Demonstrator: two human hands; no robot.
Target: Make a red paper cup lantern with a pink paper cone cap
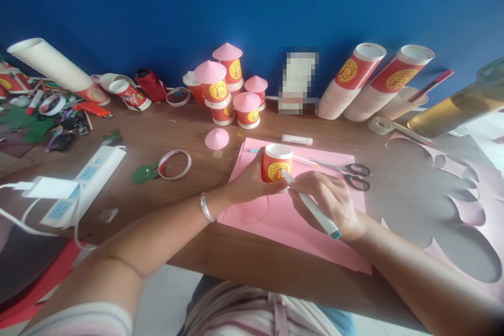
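Note:
My left hand (252,181) is wrapped round a red paper cup (277,164) with a white rim and a gold emblem, holding it upright above the pink paper. In my right hand (326,197) is a white utility knife (313,209) with a teal end. Its pointed tip is at the cup's front, over the emblem; whether it pierces the wall I cannot tell. Underneath lie sheets of pink paper (246,239). Scissors (346,169) with dark handles and a white pen (305,160) rest on the paper, behind my hands.
Behind stand several cups with pink cone tops (248,105), a loose pink cone (217,139) and leaning cup stacks (356,76). A white glue stick (297,139) lies beyond the paper. On the left are a power strip (84,186) and a paper ring (174,164); pink offcuts (468,210) spread right.

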